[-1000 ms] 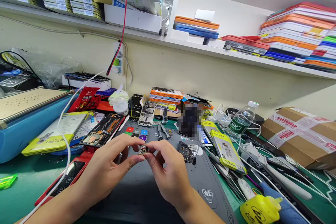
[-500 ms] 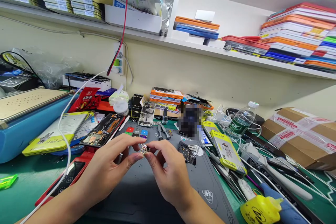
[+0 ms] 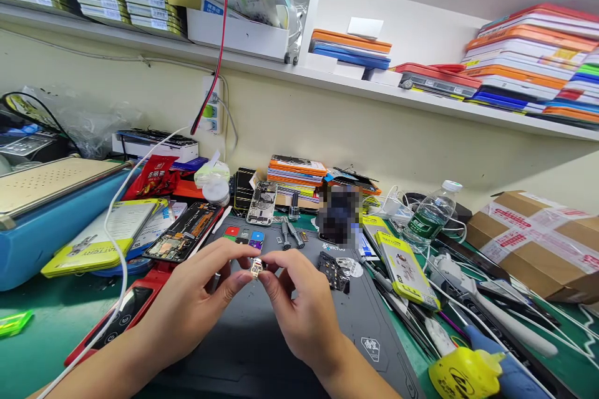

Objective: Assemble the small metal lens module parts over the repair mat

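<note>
A small shiny metallic part (image 3: 256,267) is pinched between my two hands, above the dark grey work mat (image 3: 262,336). My left hand (image 3: 201,287) holds its left side between thumb and forefinger. On the right side, the thumb and forefinger of my right hand (image 3: 299,299) grip the same part. Just beyond my fingers lies a tray with coloured squares (image 3: 244,235). An opened white-framed phone (image 3: 262,202) and two small screwdrivers (image 3: 292,234) lie farther back. Right of my hands is a dark circuit piece (image 3: 333,271).
Yellow battery packs (image 3: 407,271), a water bottle (image 3: 430,215), a cardboard box (image 3: 538,243) and a yellow bottle (image 3: 465,374) stand at right. At left are an opened phone (image 3: 185,230), a red device (image 3: 121,318) and a blue machine (image 3: 60,218). A white cable (image 3: 116,243) hangs there.
The small metallic part has tilted slightly between my fingers, and more of its bright surface shows. Both hands have stayed nearly in place.
</note>
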Available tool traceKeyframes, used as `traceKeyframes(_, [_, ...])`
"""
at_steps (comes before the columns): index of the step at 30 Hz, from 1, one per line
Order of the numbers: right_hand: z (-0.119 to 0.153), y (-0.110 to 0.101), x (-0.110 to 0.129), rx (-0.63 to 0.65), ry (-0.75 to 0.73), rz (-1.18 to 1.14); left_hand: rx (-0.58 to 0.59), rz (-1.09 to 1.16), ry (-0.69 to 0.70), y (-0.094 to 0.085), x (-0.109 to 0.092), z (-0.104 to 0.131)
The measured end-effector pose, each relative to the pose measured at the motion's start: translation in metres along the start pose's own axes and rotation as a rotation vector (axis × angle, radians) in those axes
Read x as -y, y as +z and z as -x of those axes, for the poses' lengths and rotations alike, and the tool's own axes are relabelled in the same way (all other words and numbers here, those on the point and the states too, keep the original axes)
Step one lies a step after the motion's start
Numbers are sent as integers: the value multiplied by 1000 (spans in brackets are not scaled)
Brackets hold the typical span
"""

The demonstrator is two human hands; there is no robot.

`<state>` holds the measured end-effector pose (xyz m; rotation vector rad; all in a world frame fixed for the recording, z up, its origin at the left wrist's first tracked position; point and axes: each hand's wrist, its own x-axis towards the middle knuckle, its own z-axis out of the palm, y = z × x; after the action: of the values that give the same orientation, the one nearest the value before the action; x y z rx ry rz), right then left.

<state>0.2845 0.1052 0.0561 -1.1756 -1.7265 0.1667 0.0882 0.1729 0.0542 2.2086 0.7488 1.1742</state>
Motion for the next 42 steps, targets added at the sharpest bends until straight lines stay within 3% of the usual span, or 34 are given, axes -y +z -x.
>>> traceKeyframes(15, [-2,-1,-1,9,-41,4,-39,-26,99,1,0,-3])
traceKeyframes(21, [1,1,-2,-23,11,-9,-63,-30,115,1,1,-3])
traceKeyframes(32, [1,1,4,33,68,-78,-73,-23,99,1,-1,-5])
traceKeyframes(42, [1,1,1,-13,82,-31,-66,-47,56,2,-4,-3])
